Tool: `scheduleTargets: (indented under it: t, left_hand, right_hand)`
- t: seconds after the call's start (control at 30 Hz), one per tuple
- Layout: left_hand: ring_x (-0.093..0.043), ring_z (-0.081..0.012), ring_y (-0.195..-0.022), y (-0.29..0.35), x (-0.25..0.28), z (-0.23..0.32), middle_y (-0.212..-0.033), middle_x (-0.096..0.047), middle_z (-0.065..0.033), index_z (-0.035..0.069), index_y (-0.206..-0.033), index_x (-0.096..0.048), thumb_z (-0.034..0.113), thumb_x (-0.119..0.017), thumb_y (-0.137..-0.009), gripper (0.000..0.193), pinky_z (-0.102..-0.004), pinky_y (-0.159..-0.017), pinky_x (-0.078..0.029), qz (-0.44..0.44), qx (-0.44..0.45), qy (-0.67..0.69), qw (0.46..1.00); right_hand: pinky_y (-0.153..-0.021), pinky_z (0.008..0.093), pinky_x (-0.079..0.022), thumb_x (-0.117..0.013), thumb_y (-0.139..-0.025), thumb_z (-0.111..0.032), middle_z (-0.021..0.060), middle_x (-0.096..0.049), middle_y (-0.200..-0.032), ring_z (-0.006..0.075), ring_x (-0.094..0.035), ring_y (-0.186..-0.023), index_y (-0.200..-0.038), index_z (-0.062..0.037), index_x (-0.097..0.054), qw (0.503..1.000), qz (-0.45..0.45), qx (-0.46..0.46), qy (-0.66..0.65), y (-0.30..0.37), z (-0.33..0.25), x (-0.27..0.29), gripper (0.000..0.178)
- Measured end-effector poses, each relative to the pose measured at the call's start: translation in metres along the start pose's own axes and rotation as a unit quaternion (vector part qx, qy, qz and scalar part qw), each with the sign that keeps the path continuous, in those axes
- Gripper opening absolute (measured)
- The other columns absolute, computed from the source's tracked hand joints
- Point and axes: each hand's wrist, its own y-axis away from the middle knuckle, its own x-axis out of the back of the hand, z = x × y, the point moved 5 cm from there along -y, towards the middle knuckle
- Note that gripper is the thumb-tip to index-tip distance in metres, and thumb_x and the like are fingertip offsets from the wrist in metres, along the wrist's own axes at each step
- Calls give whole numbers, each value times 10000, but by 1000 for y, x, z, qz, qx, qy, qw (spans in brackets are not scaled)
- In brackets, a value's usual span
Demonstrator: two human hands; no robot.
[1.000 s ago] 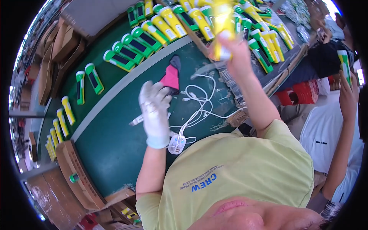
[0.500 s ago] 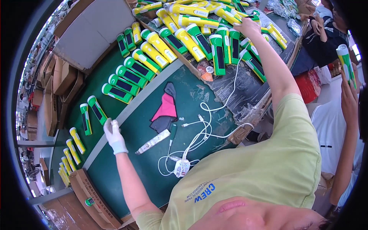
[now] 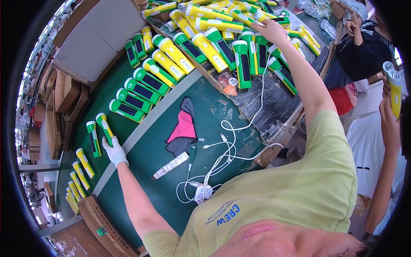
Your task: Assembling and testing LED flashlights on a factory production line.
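In its white glove, my left hand (image 3: 114, 151) has its fingers round the lower end of a green-and-yellow flashlight (image 3: 103, 124) on the green table at left. Close beside that one lies a green flashlight with a dark panel (image 3: 93, 138). My bare right hand (image 3: 272, 32) reaches to the far pile, its fingers closed at the end of a yellow flashlight (image 3: 242, 17); the fingertips are partly hidden. Around it lie several yellow and green flashlights, among them a green one (image 3: 243, 64) with a dark panel.
On the table lie a pink-and-grey cloth (image 3: 183, 126), a silvery strip (image 3: 172, 165), a green-handled screwdriver (image 3: 192, 156) and tangled white cables (image 3: 222, 160). Flashlights line the far left side. A cardboard box (image 3: 102, 220) stands at lower left. At right, another person's hand holds a flashlight (image 3: 394, 96).
My left hand has moved left and closed round the flashlight's lower end. My right hand has shifted slightly left at the pile. The other person's flashlight has turned.
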Motion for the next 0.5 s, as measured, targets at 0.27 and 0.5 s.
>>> scheduleTargets:
  t: [0.27, 0.5]
  left_hand:
    - [-523, -374, -1150, 48, 4, 30, -1268, -554, -174, 107, -1385, -457, 269, -617, -876, 558, -444, -987, -411, 22, -149, -144, 978]
    - [-531, -385, -1135, 46, 12, 17, -1238, -571, -191, 73, -1357, -487, 285, -621, -874, 544, -456, -985, -413, 52, -172, -149, 972]
  right_hand:
    - [-954, 403, -473, -579, -813, -539, 134, -635, -1245, 295, -600, -1164, -1215, -74, -630, 995, -36, -33, 87, -47, -23, -23, 617]
    - [-525, 221, -392, -611, -924, -226, 2, -665, -770, 63, -517, -585, -928, -32, -652, 798, 119, 219, -549, 116, -99, 93, 197]
